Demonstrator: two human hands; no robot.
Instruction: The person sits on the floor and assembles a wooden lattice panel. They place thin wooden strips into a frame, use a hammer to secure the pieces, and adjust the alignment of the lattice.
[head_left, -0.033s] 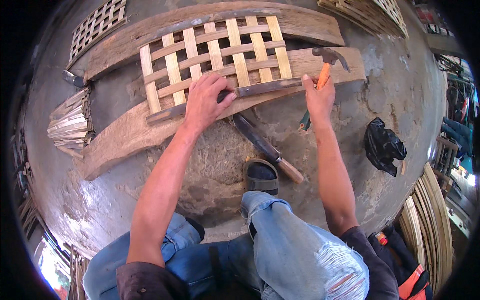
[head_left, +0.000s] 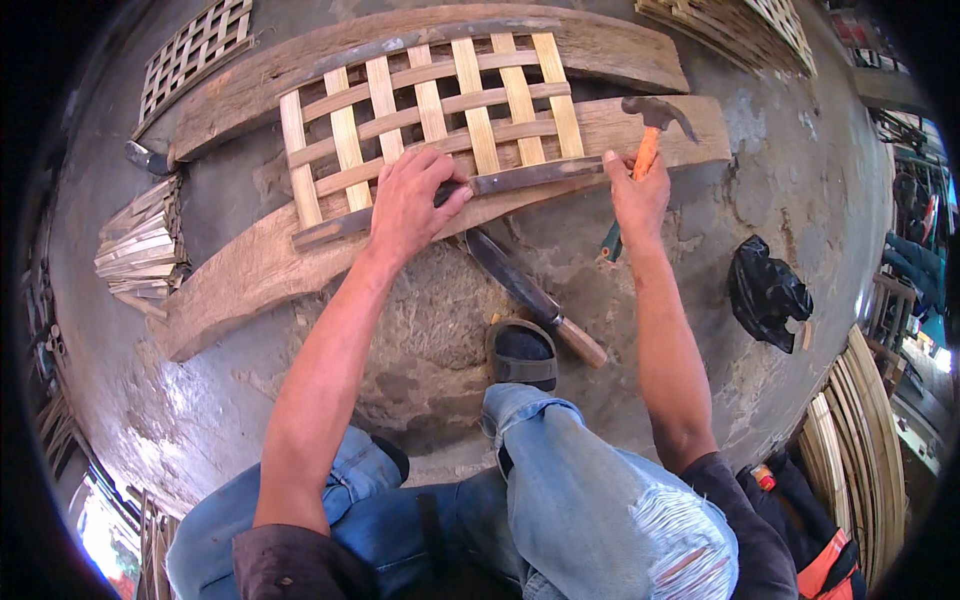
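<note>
A woven lattice panel [head_left: 484, 137] of pale slats lies across two wooden beams, with a dark strip along its near edge. My left hand [head_left: 412, 200] is closed on that near edge strip, and a dark piece shows between its thumb and fingers. My right hand [head_left: 640, 195] is closed around a claw hammer [head_left: 647, 150] with an orange handle and a dark green end, its head up. The right thumb is beside the strip's right end. Below the panel, a large knife [head_left: 520, 280] with a wooden handle lies on the floor near my sandal.
The near curved beam [head_left: 240, 245] and the far beam [head_left: 620, 50] support the panel. At left lie a bundle of thin slats [head_left: 145, 245] and another lattice [head_left: 195, 55]. A black plastic bag [head_left: 768, 293] lies at right, with long strips [head_left: 865, 430] stacked behind it.
The hammer head has tipped very slightly to the left. Both hands and the panel look the same.
</note>
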